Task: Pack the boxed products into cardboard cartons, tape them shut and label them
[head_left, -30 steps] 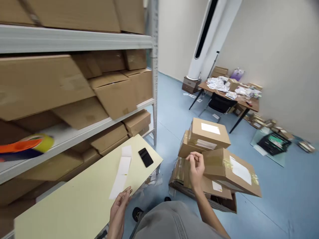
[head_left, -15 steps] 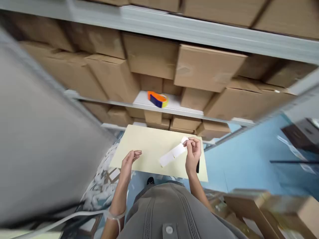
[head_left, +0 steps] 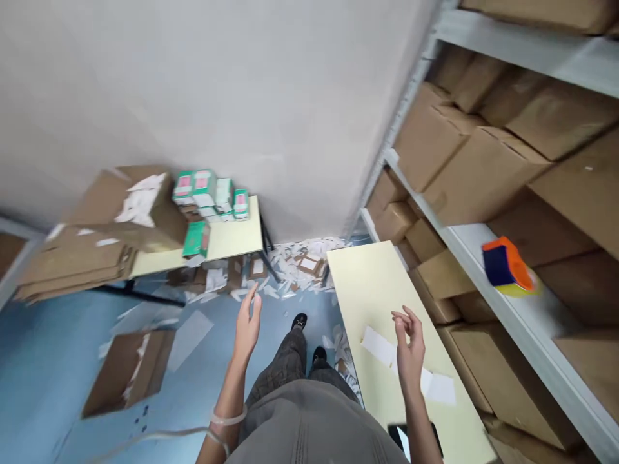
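My left hand (head_left: 248, 322) hangs over the blue floor, its fingers apart and holding nothing. Above the pale yellow table (head_left: 360, 274), my right hand (head_left: 410, 341) is raised with loosely curled, parted fingers and nothing in them. Beneath it lies a strip of white labels (head_left: 380, 346), partly covered by the hand and wrist. A dark phone-like object (head_left: 399, 438) rests on the table under my right forearm, which hides some of it. Around my left wrist is a pale band (head_left: 227, 417) with a cord attached.
Shelves of cardboard boxes (head_left: 503, 174) rise on the right, with an orange and blue tape roll (head_left: 505, 264). A second table (head_left: 235, 235) bears green and white boxes (head_left: 203, 187) and an open carton (head_left: 167, 219). Another carton (head_left: 128, 370) and paper scraps (head_left: 290, 264) lie on the floor.
My view and body have turned left, away from the shelves. My right hand has let go of the label strip, which now lies on the table. The second table has come into view.
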A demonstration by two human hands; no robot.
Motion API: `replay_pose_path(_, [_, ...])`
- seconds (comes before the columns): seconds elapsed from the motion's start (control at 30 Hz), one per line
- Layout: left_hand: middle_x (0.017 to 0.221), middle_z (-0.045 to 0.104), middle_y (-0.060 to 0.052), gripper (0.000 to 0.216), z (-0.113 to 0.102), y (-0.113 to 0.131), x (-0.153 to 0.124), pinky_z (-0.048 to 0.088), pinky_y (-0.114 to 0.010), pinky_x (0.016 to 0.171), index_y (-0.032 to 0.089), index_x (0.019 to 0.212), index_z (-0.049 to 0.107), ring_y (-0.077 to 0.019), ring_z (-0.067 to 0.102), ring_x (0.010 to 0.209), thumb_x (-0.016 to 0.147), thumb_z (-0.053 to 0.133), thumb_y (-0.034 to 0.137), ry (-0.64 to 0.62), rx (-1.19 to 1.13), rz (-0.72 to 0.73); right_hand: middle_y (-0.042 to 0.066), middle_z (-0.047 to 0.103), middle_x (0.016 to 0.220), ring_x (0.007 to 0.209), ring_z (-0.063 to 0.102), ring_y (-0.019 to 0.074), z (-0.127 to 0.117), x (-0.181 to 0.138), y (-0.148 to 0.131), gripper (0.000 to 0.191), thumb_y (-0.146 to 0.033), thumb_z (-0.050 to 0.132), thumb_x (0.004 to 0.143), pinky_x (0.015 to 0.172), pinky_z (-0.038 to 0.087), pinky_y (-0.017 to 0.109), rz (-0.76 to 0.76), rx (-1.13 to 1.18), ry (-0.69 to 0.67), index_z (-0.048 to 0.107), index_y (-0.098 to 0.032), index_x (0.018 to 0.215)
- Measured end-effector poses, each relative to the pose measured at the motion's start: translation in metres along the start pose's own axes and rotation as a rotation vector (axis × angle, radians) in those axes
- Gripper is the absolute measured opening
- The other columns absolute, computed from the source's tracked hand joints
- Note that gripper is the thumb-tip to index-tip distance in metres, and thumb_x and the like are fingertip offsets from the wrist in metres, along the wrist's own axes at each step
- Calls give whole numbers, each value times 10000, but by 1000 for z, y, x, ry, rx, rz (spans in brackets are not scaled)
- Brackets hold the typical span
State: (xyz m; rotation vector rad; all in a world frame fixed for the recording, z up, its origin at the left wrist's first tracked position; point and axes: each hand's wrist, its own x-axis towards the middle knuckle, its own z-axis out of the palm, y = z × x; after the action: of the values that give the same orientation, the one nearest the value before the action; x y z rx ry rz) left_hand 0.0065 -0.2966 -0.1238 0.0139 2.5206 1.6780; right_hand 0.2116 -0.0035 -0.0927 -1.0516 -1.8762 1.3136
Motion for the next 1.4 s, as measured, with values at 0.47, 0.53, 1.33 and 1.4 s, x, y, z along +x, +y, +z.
replay_pose_path(0.47, [1558,425,-100,641,-185,-79,37,247,-409,1224,224,1473,459,-246,358,1461,960,391,601,425,-89,-34,130,658,1247,1139,625,240,272,-72,-96,539,-504,529,924,1028,462,432,-206,80,-538,519,-203,1371])
replay_pose_path(0.53, [1561,421,-94,635,-209,-89,47,244,-402,1224,233,1476,455,-240,350,1466,962,389,601,426,-93,-37,130,641,1293,1180,613,246,313,-91,-102,556,-499,542,920,1048,452,442,-233,33,-635,505,-213,1396])
replay_pose_path(1.33, [1466,524,-148,723,-303,-159,254,437,-426,1079,246,1545,297,-272,483,1377,942,397,633,-34,-81,-349,194,274,1567,1331,477,362,742,-110,-111,732,-472,522,947,1036,403,473,-98,-806,-1065,204,-295,1582])
replay_pose_path(1.4, [1456,533,-146,721,-312,-168,264,437,-428,1080,251,1546,293,-270,496,1365,943,391,633,-24,-85,-349,201,230,1590,1346,441,379,779,-118,-116,781,-442,557,933,1039,377,503,-72,-887,-1015,158,-297,1589])
